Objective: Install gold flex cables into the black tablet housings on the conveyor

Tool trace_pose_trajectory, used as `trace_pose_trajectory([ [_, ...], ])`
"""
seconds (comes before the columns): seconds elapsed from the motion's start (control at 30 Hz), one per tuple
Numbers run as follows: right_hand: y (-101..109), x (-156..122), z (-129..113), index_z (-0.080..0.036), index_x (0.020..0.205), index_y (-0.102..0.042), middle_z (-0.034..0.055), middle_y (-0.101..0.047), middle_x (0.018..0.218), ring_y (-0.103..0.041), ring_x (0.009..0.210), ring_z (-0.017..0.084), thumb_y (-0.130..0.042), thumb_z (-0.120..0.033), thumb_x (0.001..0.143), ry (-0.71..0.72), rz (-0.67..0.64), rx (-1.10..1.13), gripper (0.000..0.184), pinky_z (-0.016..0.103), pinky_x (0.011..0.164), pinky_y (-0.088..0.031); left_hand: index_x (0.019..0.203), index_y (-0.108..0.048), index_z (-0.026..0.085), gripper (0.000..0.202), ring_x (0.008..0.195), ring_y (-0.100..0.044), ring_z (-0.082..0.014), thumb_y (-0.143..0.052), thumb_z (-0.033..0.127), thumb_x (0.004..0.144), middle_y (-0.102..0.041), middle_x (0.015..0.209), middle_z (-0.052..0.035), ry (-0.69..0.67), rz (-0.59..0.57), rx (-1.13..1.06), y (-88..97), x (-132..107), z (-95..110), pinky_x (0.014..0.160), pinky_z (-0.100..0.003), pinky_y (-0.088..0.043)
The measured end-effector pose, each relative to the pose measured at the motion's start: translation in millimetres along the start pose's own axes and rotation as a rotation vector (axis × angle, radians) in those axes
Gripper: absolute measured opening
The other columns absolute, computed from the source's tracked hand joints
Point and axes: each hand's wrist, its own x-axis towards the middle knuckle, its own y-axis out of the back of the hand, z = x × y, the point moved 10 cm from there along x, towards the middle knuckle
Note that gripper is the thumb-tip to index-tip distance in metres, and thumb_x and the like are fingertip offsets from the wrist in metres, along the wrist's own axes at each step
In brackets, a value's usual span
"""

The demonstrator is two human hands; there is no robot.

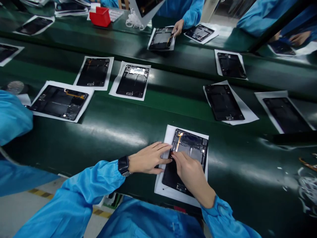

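Observation:
An opened tablet housing point(173, 173) with dark inner parts lies on a white sheet point(160, 188) in front of me. Near its top left runs an orange flex cable point(179, 140). My left hand point(150, 158), fingers stretched out, rests along the housing's left edge, with a smartwatch point(123, 165) on that wrist. Over the middle of the housing is my right hand point(190, 170), its thumb and fingers pinched together at the left side, just below the cable. Whatever is between those fingertips is hidden.
More opened tablets on white sheets lie ahead, including one at left point(59, 102) and one at right point(224, 102). A red bin point(99, 17) stands on the far bench. Across the line, a co-worker's hand point(177, 28) touches another tablet. A blue sleeve point(15, 115) is close at left.

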Motion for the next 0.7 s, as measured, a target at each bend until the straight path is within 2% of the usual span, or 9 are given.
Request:
trace_pose_trajectory([
  [0.1, -6, 6, -8, -0.016, 0.096, -0.059, 0.0065, -0.063, 0.087, -0.061, 0.070, 0.020, -0.040, -0.004, 0.094, 0.055, -0.096, -0.074, 0.023, 0.029, 0.059, -0.043, 0.123, -0.063, 0.017, 0.049, 0.137, -0.035, -0.0344, -0.073, 0.037, 0.079, -0.038, 0.147, -0.0199, -0.007, 0.003, 0.001, 0.4, -1, 1, 0.111, -0.051, -0.033],
  [0.2, -1, 8, -5, -0.016, 0.097, -0.059, 0.0054, -0.063, 0.088, -0.062, 0.074, 0.019, -0.042, -0.001, 0.092, 0.062, -0.127, -0.029, 0.023, 0.028, 0.062, -0.042, 0.122, -0.064, 0.017, 0.048, 0.137, -0.036, -0.0347, -0.073, 0.037, 0.080, -0.038, 0.147, -0.0198, -0.005, 0.016, -0.001, 1.9, -1, 0, 0.110, -0.051, -0.033],
  [0.37, 5, -1, 9, -0.016, 0.098, -0.059, 0.0044, -0.062, 0.086, -0.062, 0.073, 0.019, -0.044, -0.003, 0.093, 0.020, -0.094, -0.005, 0.021, 0.027, 0.062, -0.042, 0.126, -0.062, 0.018, 0.049, 0.137, -0.035, -0.0348, -0.072, 0.036, 0.081, -0.036, 0.149, -0.0189, -0.013, 0.013, 0.008, 1.0, -1, 1, 0.111, -0.052, -0.032],
  [0.57, -5, 5, -2, -0.016, 0.093, -0.061, 0.0048, -0.062, 0.082, -0.061, 0.067, 0.019, -0.041, -0.005, 0.093, 0.068, -0.010, -0.063, 0.022, 0.029, 0.056, -0.040, 0.128, -0.060, 0.019, 0.048, 0.138, -0.033, -0.0342, -0.068, 0.038, 0.085, -0.034, 0.151, -0.0179, 0.000, -0.016, -0.018, -3.3, 0, -1, 0.113, -0.050, -0.029],
  [0.7, -1, 5, -2, -0.017, 0.090, -0.062, 0.0057, -0.065, 0.082, -0.063, 0.069, 0.020, -0.039, -0.005, 0.094, 0.083, 0.066, 0.028, 0.027, 0.029, 0.060, -0.044, 0.128, -0.060, 0.019, 0.047, 0.137, -0.034, -0.0344, -0.065, 0.041, 0.087, -0.034, 0.150, -0.0188, -0.010, -0.023, -0.011, -1.4, -5, 1, 0.112, -0.050, -0.029],
])
